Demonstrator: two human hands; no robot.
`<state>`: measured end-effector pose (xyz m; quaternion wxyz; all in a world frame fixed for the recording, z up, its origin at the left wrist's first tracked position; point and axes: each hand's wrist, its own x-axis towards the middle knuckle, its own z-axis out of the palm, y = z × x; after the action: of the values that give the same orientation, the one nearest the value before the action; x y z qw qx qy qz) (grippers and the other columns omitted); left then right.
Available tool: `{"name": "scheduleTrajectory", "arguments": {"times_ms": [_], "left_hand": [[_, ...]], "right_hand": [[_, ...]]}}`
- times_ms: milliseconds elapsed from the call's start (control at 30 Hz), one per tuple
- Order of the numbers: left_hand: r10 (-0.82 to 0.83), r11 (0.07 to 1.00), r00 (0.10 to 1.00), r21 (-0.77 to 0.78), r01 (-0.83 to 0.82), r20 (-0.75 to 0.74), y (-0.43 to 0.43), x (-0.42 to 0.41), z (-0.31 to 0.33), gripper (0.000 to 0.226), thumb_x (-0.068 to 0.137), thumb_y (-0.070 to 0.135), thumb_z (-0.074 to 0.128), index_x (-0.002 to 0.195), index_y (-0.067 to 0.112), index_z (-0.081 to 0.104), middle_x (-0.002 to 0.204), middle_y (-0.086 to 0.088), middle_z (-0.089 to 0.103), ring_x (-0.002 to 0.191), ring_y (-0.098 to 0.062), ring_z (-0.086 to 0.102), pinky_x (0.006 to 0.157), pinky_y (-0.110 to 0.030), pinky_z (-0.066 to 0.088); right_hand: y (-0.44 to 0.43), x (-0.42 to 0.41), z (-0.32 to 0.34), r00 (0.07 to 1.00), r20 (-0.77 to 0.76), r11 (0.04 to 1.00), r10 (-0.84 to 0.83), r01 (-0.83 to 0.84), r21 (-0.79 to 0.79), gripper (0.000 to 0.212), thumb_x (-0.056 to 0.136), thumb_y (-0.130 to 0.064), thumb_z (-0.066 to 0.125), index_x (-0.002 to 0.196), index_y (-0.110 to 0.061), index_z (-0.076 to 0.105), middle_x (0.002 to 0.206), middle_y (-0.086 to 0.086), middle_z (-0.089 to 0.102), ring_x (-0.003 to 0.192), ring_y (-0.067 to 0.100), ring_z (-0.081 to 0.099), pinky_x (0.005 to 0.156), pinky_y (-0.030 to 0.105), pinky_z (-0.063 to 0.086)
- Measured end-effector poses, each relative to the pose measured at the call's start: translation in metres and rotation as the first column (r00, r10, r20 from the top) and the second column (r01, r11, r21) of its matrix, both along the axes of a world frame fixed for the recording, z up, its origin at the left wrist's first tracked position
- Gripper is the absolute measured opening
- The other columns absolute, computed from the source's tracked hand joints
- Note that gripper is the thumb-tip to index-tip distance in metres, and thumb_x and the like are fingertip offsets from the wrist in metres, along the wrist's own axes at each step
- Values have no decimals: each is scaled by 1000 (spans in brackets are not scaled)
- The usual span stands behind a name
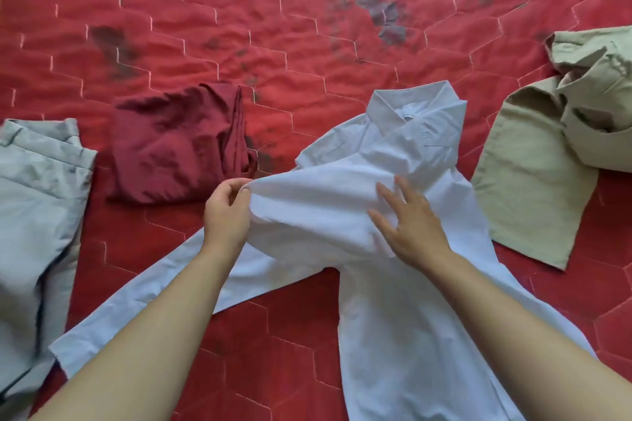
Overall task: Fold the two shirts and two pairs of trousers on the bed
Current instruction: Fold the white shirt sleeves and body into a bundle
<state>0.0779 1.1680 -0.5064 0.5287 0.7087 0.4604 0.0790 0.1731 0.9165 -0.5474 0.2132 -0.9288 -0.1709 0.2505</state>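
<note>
Left hand pinches a raised fold of the pale blue collared cotton shirt, fingers curled shut on the cloth. Right hand lies flat, fingers spread, pressing the shirt's chest just below the collar on the red quilted bedspread.

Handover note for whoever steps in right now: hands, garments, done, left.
Left hand: pinching a raised fold of the white shirt.
Right hand: open, flat on the same shirt.
White shirt: centre of the red quilt, collar away from the wearer, one sleeve trailing left, mid-fold.
Done: maroon garment looks folded, behind the left hand.
Left: finish the white shirt; grey trousers at far left and the crumpled khaki garment at right, both unfolded.
</note>
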Motion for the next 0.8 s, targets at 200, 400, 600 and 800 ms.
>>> {"name": "scheduleTrajectory", "arguments": {"times_ms": [200, 400, 600, 800], "left_hand": [[-100, 976, 950, 156, 151, -295, -6, -45, -46, 68, 77, 36, 72, 130, 6, 42, 134, -10, 40, 122, -23, 41, 103, -31, 32], [171, 981, 943, -36, -189, -287, -37, -63, -69, 71, 67, 45, 78, 121, 9, 47, 121, -2, 48, 104, -15, 50, 86, -25, 39], [91, 992, 993, -94, -84, 69, -19, -57, -49, 19, 89, 11, 57, 95, 29, 57, 91, 16, 64, 85, 3, 60, 70, -7, 44], [-24, 995, 993, -88, 35, 118, 22, -59, -9, 11, 90, 14, 57, 84, 21, 63, 77, 5, 66, 68, -2, 57, 62, -15, 45]], "right_hand": [[35, -32, -16, 999, -37, 998, 3, -6, -59, 58, 91, -50, 45, 144, -32, 30, 157, -5, 8, 144, 17, 4, 113, 45, 14], [57, -43, -25, 999, -36, 1000, 31, -31, 3, 58, 89, -52, 47, 142, -33, 33, 157, -4, 12, 144, 16, 7, 114, 45, 15], [59, -45, -20, 1000, -1, 999, 24, -24, 31, 57, 90, -51, 43, 142, -28, 35, 156, -4, 14, 143, 17, 11, 115, 42, 16], [65, -48, -3, 998, 55, 998, 31, -35, 60, 54, 90, -50, 41, 139, -27, 39, 155, -3, 19, 141, 18, 17, 114, 41, 20]]}}
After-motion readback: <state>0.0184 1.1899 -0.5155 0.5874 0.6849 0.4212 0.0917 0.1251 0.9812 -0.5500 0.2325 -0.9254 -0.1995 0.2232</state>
